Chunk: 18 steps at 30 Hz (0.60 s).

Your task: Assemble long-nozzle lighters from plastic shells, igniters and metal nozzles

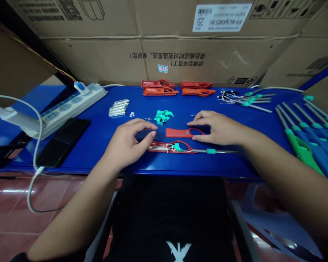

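Black clothing (169, 211) is seen nearest the camera. On the blue table (131, 160), an open red shell (191, 149) is laid, filled with a teal trigger (180, 147) and metal tube (225, 152). Beyond it, a red cover (179, 133) is straddled by the right hand (218, 126); whether it is gripped cannot be told. The left hand (129, 143) is held with thumb and fingers apart, near the shell's left end. Farther out, teal parts (163, 117) are heaped; the back is blocked by cardboard (98, 62).

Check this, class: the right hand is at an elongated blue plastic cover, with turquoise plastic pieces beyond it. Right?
Not blue: the head view shows the right hand at an elongated red plastic cover, with turquoise plastic pieces beyond it.
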Each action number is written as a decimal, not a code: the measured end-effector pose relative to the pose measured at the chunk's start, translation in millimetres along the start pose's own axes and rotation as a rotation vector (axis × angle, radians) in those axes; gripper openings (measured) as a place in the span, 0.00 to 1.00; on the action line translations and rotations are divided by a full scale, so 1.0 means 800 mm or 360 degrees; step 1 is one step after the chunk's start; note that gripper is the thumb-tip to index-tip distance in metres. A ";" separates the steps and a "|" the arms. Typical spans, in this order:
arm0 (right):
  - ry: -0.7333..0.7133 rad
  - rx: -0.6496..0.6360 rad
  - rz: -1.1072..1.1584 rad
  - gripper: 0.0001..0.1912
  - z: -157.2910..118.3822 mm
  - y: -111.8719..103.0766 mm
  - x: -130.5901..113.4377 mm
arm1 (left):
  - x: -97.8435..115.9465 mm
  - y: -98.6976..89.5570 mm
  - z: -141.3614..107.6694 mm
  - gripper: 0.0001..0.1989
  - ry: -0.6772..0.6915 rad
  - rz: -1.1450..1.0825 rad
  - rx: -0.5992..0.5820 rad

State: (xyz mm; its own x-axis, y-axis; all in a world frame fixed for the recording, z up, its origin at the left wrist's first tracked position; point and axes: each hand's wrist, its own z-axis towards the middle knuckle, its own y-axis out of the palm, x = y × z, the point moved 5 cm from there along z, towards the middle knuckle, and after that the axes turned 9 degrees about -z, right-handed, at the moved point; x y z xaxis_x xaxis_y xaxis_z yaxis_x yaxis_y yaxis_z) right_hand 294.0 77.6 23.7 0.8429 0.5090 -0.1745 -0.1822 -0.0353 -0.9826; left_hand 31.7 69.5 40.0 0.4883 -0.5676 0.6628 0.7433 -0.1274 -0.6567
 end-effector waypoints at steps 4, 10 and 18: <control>-0.0010 -0.0004 0.0089 0.15 0.012 -0.004 -0.002 | -0.003 -0.013 0.001 0.11 -0.0015 0.0031 0.0019; -0.0119 0.0158 0.0301 0.15 0.003 -0.010 -0.053 | 0.001 -0.022 -0.009 0.13 0.0045 0.0025 -0.0043; -0.0210 -0.0009 0.0273 0.17 0.002 0.013 -0.075 | -0.006 0.013 -0.016 0.21 0.0136 0.0020 -0.0530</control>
State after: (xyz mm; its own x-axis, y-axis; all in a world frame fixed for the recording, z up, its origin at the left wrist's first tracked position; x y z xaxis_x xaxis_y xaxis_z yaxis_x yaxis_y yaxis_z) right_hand 240.5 48.3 24.1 0.7260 0.6033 -0.3300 -0.3142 -0.1359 -0.9396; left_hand 30.9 60.6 25.6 0.4460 -0.6351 0.6306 0.5407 -0.3703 -0.7553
